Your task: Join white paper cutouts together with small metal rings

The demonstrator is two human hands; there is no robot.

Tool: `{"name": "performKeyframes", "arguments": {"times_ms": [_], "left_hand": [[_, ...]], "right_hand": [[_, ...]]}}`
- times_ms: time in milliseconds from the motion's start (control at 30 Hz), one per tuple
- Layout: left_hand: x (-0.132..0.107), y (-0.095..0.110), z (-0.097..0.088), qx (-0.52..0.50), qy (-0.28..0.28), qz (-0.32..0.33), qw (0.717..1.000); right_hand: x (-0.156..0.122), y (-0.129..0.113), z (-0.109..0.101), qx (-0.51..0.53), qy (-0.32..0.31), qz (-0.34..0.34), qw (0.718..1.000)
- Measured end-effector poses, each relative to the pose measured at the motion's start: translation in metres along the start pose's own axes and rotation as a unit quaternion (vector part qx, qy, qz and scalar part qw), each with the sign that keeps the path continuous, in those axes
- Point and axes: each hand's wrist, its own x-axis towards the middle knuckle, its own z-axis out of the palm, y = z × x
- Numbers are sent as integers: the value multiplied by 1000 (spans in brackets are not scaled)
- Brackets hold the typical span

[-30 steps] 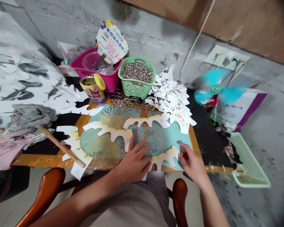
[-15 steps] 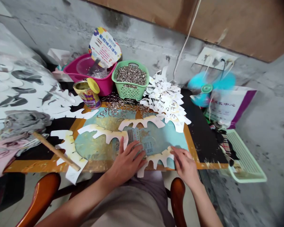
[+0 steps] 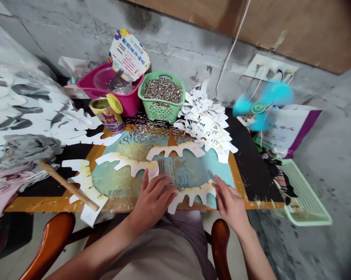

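A white curved strip with scalloped tabs and a yellowish glue-like edge lies at the table's front edge, between my hands. My left hand rests over its left end, fingers stretched and spread. By those fingertips, on the strip, is a small metal ring. My right hand is at the strip's right end, its index finger extended and apart from the thumb. Two similar strips lie just beyond, one at the left and one behind. Loose metal rings are scattered farther back.
A green basket of metal rings, a magenta tub and an open can stand at the back. White pieces are heaped at right. A wooden stick lies on another strip at left. A blue-bladed fan stands right.
My right hand's index finger has lifted and spread from the strip's end, which it was touching. My left hand has shifted slightly left, and the small ring on the strip now shows.
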Motion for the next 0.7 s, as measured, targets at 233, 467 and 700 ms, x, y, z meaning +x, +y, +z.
{"name": "performKeyframes", "arguments": {"times_ms": [233, 467, 700], "left_hand": [[-6, -7, -8, -10, 17, -55, 998], [-6, -6, -14, -30, 15, -60, 998], [-10, 0, -3, -74, -38, -11, 996]], "right_hand": [[0, 3, 2, -11, 8, -4, 1000], [1, 3, 2, -29, -16, -18, 999], [2, -3, -4, -43, 30, 39, 998]]}}
